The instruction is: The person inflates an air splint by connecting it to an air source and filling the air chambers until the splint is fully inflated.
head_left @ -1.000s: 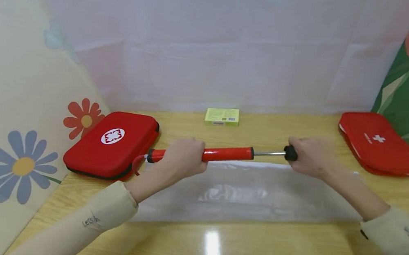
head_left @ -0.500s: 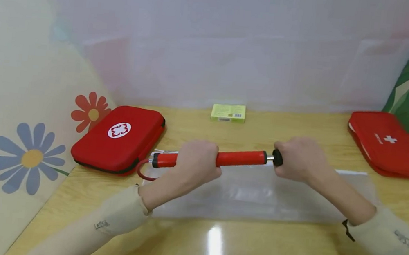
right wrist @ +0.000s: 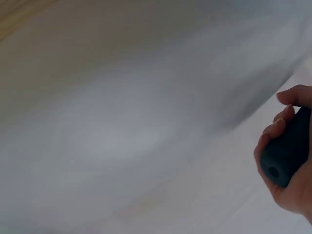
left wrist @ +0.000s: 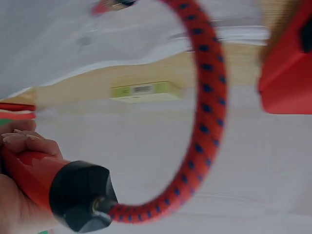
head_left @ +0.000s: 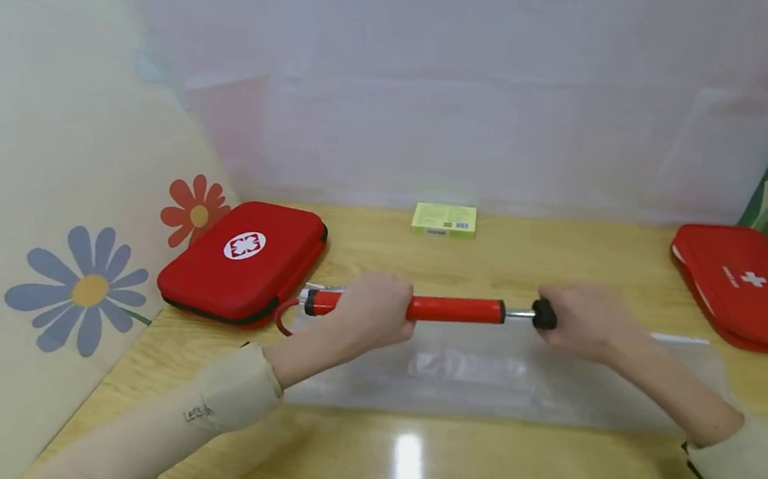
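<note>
A red hand pump (head_left: 460,309) is held level above the table, crosswise in the head view. My left hand (head_left: 373,312) grips its barrel. My right hand (head_left: 581,320) grips the black handle (right wrist: 287,151), and a short length of metal rod (head_left: 519,314) shows between handle and barrel. From the pump's black end cap (left wrist: 83,195) a red hose with dark blue specks (left wrist: 204,107) curves round in the left wrist view. Its far end reaches a fitting (left wrist: 117,5) by a clear plastic sheet or bag (head_left: 468,379), which lies under the pump. Whether they join is unclear.
A red hard case (head_left: 243,261) with a white emblem stands at the left, close to the hose. At the back lies a small green-yellow box (head_left: 444,220). A red pouch (head_left: 754,290) with a white cross lies at the right. Painted walls border the wooden table (head_left: 307,456).
The handle first went left, pushing most of the rod into the barrel. Since then my right hand has drawn it partly out again. The left hand keeps its grip; the head view has shifted slightly.
</note>
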Demonstrator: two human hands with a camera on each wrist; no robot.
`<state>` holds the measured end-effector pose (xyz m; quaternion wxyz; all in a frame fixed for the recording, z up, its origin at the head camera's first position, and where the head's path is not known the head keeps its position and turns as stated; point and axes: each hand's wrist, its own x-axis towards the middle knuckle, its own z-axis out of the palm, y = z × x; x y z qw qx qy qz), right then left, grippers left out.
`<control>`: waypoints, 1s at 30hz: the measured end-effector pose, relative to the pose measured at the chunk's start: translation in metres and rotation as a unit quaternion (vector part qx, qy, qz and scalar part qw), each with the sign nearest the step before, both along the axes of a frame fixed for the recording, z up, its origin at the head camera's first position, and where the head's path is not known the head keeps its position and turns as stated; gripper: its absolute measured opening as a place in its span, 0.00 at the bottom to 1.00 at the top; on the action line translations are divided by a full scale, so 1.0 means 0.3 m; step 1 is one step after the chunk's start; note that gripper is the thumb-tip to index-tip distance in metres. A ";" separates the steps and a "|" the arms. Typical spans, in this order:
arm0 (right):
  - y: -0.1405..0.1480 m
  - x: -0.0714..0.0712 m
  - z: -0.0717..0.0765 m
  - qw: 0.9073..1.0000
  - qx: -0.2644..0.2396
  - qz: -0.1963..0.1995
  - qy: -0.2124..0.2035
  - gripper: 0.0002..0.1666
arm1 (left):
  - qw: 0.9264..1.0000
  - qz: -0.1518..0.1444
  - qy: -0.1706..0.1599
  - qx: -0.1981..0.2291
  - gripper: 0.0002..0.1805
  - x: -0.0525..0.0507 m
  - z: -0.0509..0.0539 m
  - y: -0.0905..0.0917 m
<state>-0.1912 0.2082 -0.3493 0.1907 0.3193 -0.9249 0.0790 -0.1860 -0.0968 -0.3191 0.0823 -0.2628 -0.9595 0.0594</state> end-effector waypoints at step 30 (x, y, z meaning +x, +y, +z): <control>-0.122 0.037 0.027 0.998 0.043 -0.023 -0.048 0.13 | 0.999 -0.009 -0.021 0.029 0.10 0.033 -0.018 0.102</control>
